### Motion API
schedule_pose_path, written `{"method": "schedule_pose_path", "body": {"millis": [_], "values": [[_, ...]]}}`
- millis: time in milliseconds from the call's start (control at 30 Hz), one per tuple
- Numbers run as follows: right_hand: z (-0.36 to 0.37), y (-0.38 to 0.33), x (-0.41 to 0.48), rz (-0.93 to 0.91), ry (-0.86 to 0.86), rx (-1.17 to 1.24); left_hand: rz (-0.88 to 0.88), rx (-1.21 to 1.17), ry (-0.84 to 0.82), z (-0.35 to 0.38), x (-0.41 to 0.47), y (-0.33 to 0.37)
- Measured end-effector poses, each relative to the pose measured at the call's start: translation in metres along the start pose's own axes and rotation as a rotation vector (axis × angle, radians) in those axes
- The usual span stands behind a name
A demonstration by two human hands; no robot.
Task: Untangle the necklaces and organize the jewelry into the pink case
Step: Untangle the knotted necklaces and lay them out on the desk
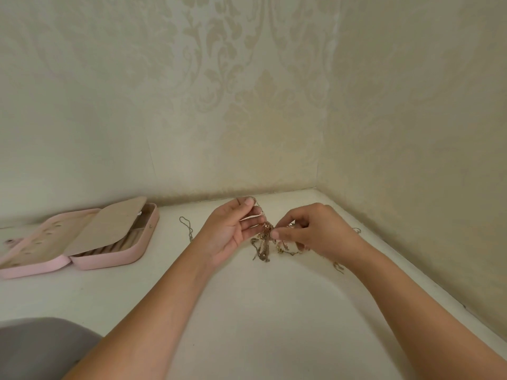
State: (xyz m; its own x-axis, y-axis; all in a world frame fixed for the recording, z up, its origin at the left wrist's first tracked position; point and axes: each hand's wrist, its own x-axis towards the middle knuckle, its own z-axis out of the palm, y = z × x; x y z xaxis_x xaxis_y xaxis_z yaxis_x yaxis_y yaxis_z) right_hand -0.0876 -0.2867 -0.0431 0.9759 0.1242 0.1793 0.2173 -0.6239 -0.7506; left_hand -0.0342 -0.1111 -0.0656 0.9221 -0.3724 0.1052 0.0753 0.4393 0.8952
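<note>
**A:** The fingers first: how do they stand?

**B:** The fingers of the left hand pinch a strand at the top of the tangle of necklaces and hold it up. The lower fingers of that hand lie against the knot. The right hand has its thumb and forefinger pressed together on the knot from the other side, with the rest of its fingers curled.

**A:** And around them, biggest thing first?

**B:** A white worktop runs back into a corner of cream patterned wallpaper. A grey rounded shape sits at the near left edge. Further left, well apart from the hands, the pink case lies opened flat. A beige flap is raised over its right half, and ridged rolls show beneath it. A few small pieces seem to sit in the left half, but they are too small to name.

**A:** Where exactly is the tangle?

**B:** Between the two hands, near the back corner. Its upper part is held off the worktop and its loose ends trail down onto it.

**A:** Anything smaller?

**B:** A loose chain lies on the worktop just left of the left wrist, apart from the tangle. A short bit of chain lies beside the right forearm. Another scrap lies beyond the right wrist.
</note>
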Motion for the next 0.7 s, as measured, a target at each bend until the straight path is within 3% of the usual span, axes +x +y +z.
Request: {"method": "schedule_pose_path", "body": {"millis": [467,700], "values": [[0.013,0.002,0.003,0.055,0.090,0.212,0.005,0.107,0.045,0.000,-0.003,-0.001],[0.009,0.004,0.003,0.129,0.025,0.301,0.020,0.440,-0.043,-0.002,-0.006,-0.007]]}}
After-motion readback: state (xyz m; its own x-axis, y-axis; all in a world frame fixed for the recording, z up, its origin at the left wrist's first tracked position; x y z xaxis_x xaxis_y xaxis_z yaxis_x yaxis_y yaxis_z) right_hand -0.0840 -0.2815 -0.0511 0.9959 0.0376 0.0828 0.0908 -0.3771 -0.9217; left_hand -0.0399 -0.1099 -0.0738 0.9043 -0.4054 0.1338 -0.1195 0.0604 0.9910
